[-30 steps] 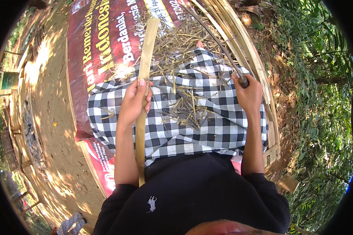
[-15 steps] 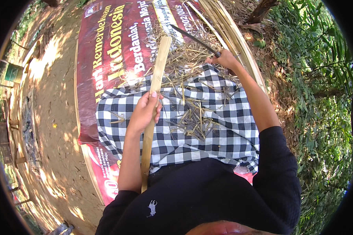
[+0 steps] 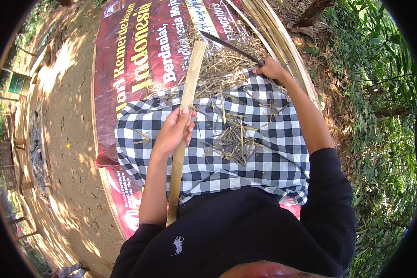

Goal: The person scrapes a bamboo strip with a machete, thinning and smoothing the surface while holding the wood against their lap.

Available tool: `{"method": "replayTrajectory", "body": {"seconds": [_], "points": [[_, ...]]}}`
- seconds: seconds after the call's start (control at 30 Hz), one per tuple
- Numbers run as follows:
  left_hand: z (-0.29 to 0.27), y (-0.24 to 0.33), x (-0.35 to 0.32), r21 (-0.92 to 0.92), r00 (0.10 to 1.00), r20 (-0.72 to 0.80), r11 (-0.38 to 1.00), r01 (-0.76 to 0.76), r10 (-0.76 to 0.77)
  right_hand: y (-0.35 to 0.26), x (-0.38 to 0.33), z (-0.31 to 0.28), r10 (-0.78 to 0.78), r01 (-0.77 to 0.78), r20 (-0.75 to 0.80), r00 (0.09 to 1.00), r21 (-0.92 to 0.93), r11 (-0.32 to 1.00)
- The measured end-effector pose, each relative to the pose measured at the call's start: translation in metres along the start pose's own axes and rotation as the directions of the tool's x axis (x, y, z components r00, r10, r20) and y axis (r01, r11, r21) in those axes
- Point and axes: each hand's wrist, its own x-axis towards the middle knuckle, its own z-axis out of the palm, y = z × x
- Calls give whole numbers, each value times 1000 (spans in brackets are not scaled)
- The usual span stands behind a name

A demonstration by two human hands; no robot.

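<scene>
Closed round a long, flat bamboo strip (image 3: 190, 88), my left hand (image 3: 174, 131) holds it upright in the picture, its lower end reaching back beside my left forearm. My right hand (image 3: 272, 70) grips the handle of a long dark-bladed knife (image 3: 229, 47). The blade points to the upper left, and its tip is near the strip's far end, seemingly apart from it. Under both hands a black and white checked cloth (image 3: 153, 128) covers my lap. Thin shavings (image 3: 238, 141) lie scattered on the cloth and beyond it.
A red printed banner (image 3: 118, 69) is spread beneath and in front of me. Several long bamboo strips (image 3: 282, 41) lie along its right side. Bare earth (image 3: 69, 134) stretches to the left, a green container (image 3: 19, 84) standing far off. Leafy plants (image 3: 375, 69) grow at the right.
My right hand has shifted slightly right with the knife, its blade still pointing to the upper left. The left hand keeps its hold on the strip. The whole view has moved a little.
</scene>
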Motion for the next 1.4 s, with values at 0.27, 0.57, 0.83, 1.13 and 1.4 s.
{"method": "replayTrajectory", "body": {"seconds": [0.27, 0.57, 0.83, 1.13, 1.4], "points": [[4, 8, -3, 35, 1000, -5, 999, 23, -23, 14, 7, -13, -39, 34, -57, 998, -93, 995], [6, 0, -1, 20, 998, 40, 999, 46, -47, 19, -6, -15, -49, 48, -11, 999, -94, 994], [-8, -12, 12, -203, 989, 144, 978, 41, -12, -6, -45, -21, -16, 5, -219, 976, -50, 999], [-31, -53, -16, -187, 941, 339, 979, 78, -10, -67, -190, 14, -10, 89, -301, 954, 252, 964], [-27, -44, -30, -355, 975, 216, 925, 133, -57, -131, -249, 71, -25, 68, -276, 961, 149, 987]]}}
